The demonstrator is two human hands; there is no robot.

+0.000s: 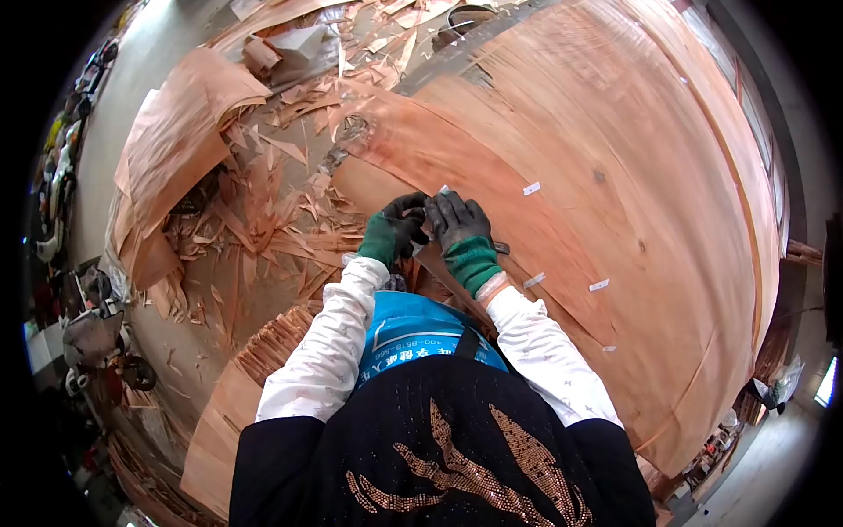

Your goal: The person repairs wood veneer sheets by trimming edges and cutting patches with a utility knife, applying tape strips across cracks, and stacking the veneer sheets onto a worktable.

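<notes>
Across the head view, a broad wood veneer sheet (pixel 632 149) spreads beneath the gloved right hand (pixel 460 226), its fingers together; the left hand (pixel 395 232) curls its fingers alongside, either grip impossible to tell. Likely light, flexible and split-prone, the sheet wants flat-palmed edge support. Veneer scraps (pixel 252 209) litter the workshop floor (pixel 156 66).

The floor (pixel 176 44) bears a loose scatter of thin wood scraps (pixel 250 198), with a curled wood sheet (pixel 176 123) beside them. On the broad wood sheet (pixel 650 167) lie small white strips (pixel 531 189), spaced apart.
</notes>
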